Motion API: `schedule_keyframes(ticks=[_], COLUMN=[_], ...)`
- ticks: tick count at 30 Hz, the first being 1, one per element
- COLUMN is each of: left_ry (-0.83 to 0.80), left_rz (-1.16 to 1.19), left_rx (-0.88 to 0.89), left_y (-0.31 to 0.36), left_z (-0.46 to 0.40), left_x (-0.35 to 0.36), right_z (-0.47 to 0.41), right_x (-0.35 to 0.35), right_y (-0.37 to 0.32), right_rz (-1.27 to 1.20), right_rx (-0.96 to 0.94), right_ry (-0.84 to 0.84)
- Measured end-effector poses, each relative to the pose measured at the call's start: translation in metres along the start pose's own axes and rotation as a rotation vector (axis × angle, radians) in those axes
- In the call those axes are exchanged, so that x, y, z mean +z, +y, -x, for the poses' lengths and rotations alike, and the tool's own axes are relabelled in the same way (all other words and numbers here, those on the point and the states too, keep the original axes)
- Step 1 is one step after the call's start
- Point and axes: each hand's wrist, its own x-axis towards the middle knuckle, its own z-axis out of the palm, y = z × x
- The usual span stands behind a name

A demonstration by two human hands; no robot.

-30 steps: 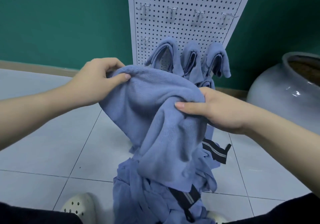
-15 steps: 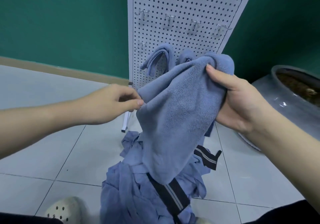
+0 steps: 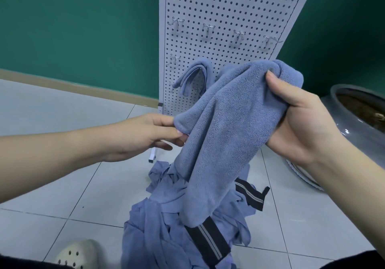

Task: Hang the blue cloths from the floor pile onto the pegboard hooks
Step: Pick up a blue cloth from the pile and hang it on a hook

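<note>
Right hand (image 3: pixel 300 123) grips the top of a blue cloth (image 3: pixel 225 135), thumb pressed over the bunched fold, holding it up before the pegboard (image 3: pixel 229 4). Left hand (image 3: pixel 145 135) pinches the cloth's lower left edge between thumb and fingers. Its tail hangs onto the floor pile (image 3: pixel 166 227). Another blue cloth (image 3: pixel 198 71) hangs on a lower hook, and bare hooks (image 3: pixel 208 28) sit above.

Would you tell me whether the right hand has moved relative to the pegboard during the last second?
Yes. The right hand has risen with the blue cloth, toward the pegboard.
</note>
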Motion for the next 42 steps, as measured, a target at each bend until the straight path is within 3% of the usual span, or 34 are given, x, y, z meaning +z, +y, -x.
schedule_keyframes(ticks=[5,12,16,23,26,30,34,42], left_ry=[-0.056,0.333,0.405,0.487,0.428,0.113,-0.117,-0.026], left_rz=[0.113,0.118,0.099,0.122,0.167,0.297,0.247,0.114], left_rx=[0.014,0.122,0.151,-0.014,-0.06,-0.133,-0.218,-0.164], left_y=[0.0,0.013,0.022,0.018,0.011,0.008,-0.002,-0.002], left_z=[-0.001,-0.005,-0.006,-0.004,-0.006,0.0,0.003,0.001], left_x=[0.013,0.021,0.012,-0.001,-0.009,-0.007,-0.002,0.013], right_z=[-0.001,-0.008,-0.013,-0.02,-0.021,-0.022,-0.024,-0.025], right_x=[0.0,-0.012,-0.024,-0.039,-0.041,-0.037,-0.033,-0.034], right_y=[0.0,0.009,0.017,0.019,0.019,0.019,0.017,0.014], right_rz=[-0.022,0.066,0.195,0.279,0.257,0.187,0.124,0.075], right_rx=[-0.012,-0.014,-0.01,0.067,0.09,0.104,0.098,0.086], right_ry=[0.021,0.068,0.081,0.168,0.206,0.21,0.236,0.251])
